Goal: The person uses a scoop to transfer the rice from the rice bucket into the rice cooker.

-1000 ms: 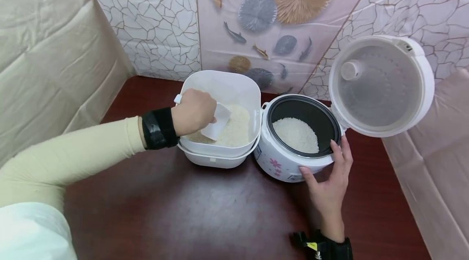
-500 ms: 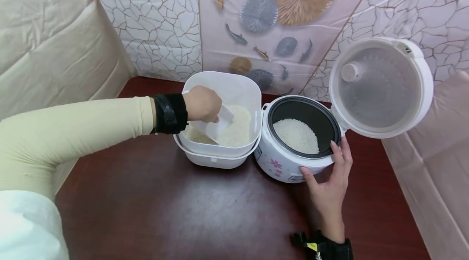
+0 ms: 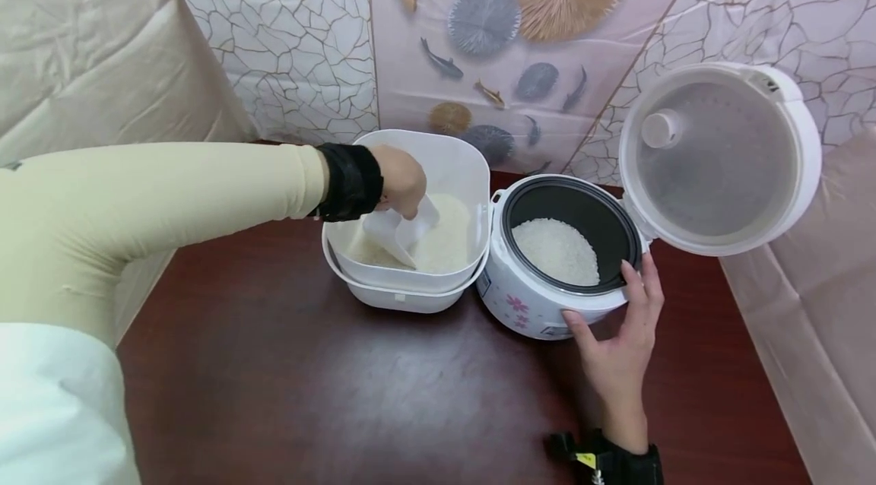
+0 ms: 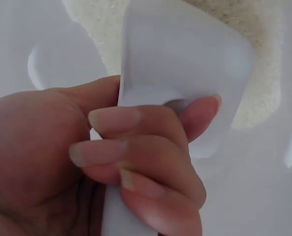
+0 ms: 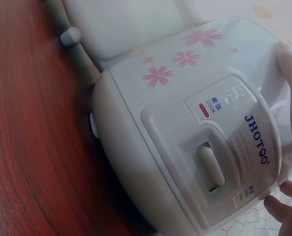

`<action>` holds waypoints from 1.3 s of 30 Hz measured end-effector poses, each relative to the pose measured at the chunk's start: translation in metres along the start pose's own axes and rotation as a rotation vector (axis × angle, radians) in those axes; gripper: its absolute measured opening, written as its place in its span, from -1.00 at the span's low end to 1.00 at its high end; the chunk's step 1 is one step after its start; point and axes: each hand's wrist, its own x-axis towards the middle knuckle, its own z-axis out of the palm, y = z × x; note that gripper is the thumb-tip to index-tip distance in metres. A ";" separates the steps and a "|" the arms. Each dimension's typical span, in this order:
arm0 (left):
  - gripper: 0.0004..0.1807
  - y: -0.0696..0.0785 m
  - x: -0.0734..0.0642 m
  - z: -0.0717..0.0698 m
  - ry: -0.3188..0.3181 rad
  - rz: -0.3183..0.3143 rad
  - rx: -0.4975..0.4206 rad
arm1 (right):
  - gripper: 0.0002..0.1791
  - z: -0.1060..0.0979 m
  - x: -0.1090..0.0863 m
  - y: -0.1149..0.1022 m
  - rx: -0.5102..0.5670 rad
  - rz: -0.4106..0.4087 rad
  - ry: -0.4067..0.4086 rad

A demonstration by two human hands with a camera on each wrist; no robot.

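In the head view, my left hand [image 3: 402,177] reaches into a white rice bin [image 3: 468,181] and grips a white scoop [image 3: 391,236]. Its fingers wrap the handle in the left wrist view, with the scoop's broad end [image 4: 180,54] against the rice [image 3: 448,238]. To the right stands a white rice cooker [image 3: 527,306] with pink flowers, its dark inner pot [image 3: 609,234] partly filled with white rice [image 3: 557,251]. My right hand [image 3: 616,363] rests on the cooker's front right side, thumb and fingers spread along the upper edge. The right wrist view shows the cook switch [image 5: 210,166].
The cooker's lid [image 3: 715,158] stands raised at the back right. A second white basin [image 3: 404,301] sits beneath the bin. Dark red tabletop [image 3: 308,394] spreads in front, and patterned cloth [image 3: 294,52] hangs behind.
My left hand and forearm have moved up and to the right, with the scoop shifting slightly right within the rice. The right hand stays on the cooker.
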 end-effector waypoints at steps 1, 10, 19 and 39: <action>-0.62 0.001 0.003 -0.003 -0.038 -0.017 -0.047 | 0.04 -0.001 0.001 0.000 -0.002 -0.003 0.001; -0.54 -0.010 0.024 -0.005 -0.285 -0.125 -0.256 | 0.06 0.000 0.004 0.016 0.010 -0.017 -0.013; -0.66 -0.011 0.035 0.004 -0.312 -0.180 -0.471 | 0.08 -0.005 -0.005 0.035 -0.006 0.013 -0.007; -0.68 -0.023 0.041 0.004 -0.254 -0.025 -0.376 | 0.04 -0.002 0.001 -0.001 0.019 0.015 -0.002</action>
